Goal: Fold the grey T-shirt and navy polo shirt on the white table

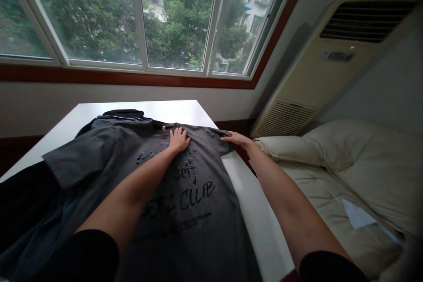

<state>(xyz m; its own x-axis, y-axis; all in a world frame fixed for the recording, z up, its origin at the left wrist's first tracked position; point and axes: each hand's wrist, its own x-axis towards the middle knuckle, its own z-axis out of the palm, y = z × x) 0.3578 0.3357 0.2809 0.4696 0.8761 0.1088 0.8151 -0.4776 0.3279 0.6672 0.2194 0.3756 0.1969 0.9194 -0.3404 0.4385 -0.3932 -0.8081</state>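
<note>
A dark grey T-shirt [198,176] with black lettering lies spread front up, its collar towards the window. My left hand [179,139] rests flat on the chest just below the collar, fingers spread. Out at the end of the sleeve on the right is my right hand [239,139], its fingers stretched along the cuff and touching the cloth; some of its fingers are hidden. Under the shirt and to its left lie other dark garments [26,202], one with a thin white line near the collar.
The white table [178,108] stands below a sliding window [142,17]. To the right is a beige padded sofa [357,154] with a pale blue-white sheet [358,213] on it. A floor-standing air conditioner [307,75] stands in the corner behind.
</note>
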